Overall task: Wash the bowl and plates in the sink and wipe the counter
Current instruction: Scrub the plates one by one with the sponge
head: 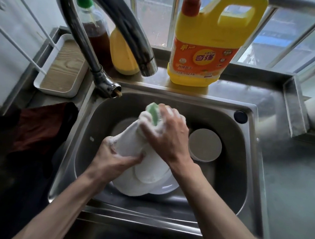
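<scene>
Looking down from head height into a stainless steel sink (244, 165). The left hand (115, 159) grips the near left edge of a white round plate (130, 141), fingers curled round its rim, and holds it tilted above the basin. The right hand (168, 137) clasps a green sponge (154, 112) thick with white suds and presses it against the far, upper part of that plate.

Beneath the held plate, at the near side of the basin, lie more white plates (143, 186), overlapping one another. Just right of the hands, a pale round bowl (205, 145) sits upside down on the sink floor. No water runs from the curved metal tap (108, 19) at far left. A yellow plastic detergent jug (206, 47) stands on the far ledge. A dark red cloth (38, 128) lies left of the sink, and the grey table (289, 197) stretches away on the right.

The step in hand looks like soaping the first plate. The next move probably calls for turning the plate to scrub its other face, with a firm hold because the suds make it slippery, then running the tap to rinse. The other plates, the bowl and wiping the table seem not yet done.
</scene>
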Motion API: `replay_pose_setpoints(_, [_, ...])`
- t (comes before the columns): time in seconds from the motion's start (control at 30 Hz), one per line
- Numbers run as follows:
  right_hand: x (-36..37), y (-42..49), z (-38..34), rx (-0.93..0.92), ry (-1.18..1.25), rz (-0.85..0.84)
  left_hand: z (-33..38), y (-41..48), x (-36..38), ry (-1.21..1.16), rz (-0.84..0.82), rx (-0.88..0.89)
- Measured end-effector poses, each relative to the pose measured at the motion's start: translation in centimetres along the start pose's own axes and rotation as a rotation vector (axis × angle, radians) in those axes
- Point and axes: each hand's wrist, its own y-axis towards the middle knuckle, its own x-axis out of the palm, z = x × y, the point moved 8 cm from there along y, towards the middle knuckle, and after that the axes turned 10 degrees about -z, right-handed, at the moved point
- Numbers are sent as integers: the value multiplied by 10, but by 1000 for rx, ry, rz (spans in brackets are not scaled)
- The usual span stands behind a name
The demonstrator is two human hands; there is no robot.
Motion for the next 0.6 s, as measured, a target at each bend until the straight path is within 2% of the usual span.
replay_pose_setpoints(0.07, [3, 1, -9, -96, -90, -20, -1, 0, 1, 9, 0, 5])
replay_pose_setpoints(0.1, [1, 1, -5, -84, -73, -5, -1, 0, 3, 23, -10, 4])
replay_pose_setpoints(0.27, [-5, -13, 57, 319, 304, 114, 0, 1, 14, 66, -53, -7])
replay_pose_setpoints(0.43, [6, -27, 96, 678, 546, 78, 1, -4, 5, -38, 25, 1])
replay_pose_setpoints(0.5, [5, -29, 98, 697, 548, 69, -5, -8, 2, -92, 39, -15])
replay_pose_setpoints(0.6, [-10, -20, 81, 551, 440, 65, -12, -8, -1, -123, 37, -68])
